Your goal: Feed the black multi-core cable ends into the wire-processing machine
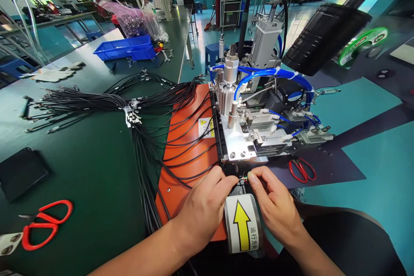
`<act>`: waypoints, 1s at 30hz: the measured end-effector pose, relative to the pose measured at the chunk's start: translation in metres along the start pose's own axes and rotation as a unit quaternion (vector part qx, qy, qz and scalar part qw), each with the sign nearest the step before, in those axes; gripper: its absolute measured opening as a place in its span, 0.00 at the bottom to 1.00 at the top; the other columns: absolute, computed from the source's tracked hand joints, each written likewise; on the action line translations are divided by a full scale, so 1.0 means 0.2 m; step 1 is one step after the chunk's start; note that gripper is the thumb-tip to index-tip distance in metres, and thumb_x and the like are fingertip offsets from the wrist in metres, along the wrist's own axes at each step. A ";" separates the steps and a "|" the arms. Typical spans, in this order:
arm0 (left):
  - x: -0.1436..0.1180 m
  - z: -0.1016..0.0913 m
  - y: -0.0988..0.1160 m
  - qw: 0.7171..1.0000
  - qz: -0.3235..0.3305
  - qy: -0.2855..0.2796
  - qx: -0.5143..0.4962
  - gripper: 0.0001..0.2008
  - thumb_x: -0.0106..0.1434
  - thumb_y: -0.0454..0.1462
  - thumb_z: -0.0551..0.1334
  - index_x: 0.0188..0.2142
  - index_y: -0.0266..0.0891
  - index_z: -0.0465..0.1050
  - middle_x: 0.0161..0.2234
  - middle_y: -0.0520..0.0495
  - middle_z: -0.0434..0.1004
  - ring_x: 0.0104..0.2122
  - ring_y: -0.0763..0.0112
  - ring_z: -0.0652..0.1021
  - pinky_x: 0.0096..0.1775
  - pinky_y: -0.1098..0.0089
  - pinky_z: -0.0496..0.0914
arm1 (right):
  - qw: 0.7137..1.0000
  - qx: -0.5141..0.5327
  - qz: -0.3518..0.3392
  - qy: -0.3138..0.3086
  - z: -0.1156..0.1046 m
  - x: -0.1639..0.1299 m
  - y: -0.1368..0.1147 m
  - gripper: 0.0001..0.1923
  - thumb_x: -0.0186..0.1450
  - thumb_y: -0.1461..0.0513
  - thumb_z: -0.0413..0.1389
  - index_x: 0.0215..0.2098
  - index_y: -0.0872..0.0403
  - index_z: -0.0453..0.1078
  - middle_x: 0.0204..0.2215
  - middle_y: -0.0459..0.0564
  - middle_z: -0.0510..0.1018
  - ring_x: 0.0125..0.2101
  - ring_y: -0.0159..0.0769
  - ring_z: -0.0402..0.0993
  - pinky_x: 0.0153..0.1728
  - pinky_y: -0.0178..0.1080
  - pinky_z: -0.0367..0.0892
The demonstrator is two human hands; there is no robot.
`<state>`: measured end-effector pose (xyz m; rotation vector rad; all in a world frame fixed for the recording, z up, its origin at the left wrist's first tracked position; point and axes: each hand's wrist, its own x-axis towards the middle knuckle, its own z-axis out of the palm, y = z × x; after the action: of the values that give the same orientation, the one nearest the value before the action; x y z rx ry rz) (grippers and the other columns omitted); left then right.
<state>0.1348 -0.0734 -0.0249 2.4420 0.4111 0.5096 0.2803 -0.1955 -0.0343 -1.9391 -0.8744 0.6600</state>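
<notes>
My left hand [210, 198] pinches the end of a thin black cable at the front of the machine [239, 133]. Opposite it, my right hand [274, 198] has thumb and forefinger closed on small coloured wires [245, 178] at that cable end. The fingertips nearly meet above a metal part with a yellow arrow label [242, 223]. Several black cables [187, 148] cross the orange plate [177, 181] to the machine's side. A large bundle of black cables [84, 99] with white connectors lies to the left on the green bench.
Red-handled scissors [47, 224] lie at the front left, and a second red pair [302, 169] lies right of the machine. A blue tray [126, 47] stands farther back. A black nozzle [326, 36] and a green solder reel [362, 46] hang at the upper right.
</notes>
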 end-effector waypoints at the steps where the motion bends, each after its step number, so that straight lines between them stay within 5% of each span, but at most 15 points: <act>1: 0.00 0.00 0.00 1.000 0.001 0.001 -0.001 0.14 0.68 0.28 0.54 0.49 0.38 0.73 0.35 0.46 0.66 0.33 0.68 0.71 0.35 0.69 0.70 | 1.000 0.000 -0.003 0.001 0.00 0.00 0.00 0.15 0.73 0.50 0.47 0.37 0.51 0.66 0.30 0.44 0.72 0.29 0.32 0.67 0.27 0.33 0.62; 30: 0.01 0.00 0.01 1.000 -0.005 -0.011 0.028 0.14 0.68 0.28 0.54 0.48 0.40 0.73 0.35 0.46 0.65 0.33 0.67 0.70 0.34 0.68 0.69 | 1.000 0.018 0.002 -0.022 -0.01 0.01 -0.01 0.15 0.72 0.50 0.47 0.36 0.51 0.65 0.29 0.44 0.70 0.30 0.33 0.66 0.33 0.35 0.63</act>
<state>0.1360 -0.0738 -0.0236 2.4958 0.4339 0.4727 0.2828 -0.1947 -0.0316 -1.9007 -0.8798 0.7182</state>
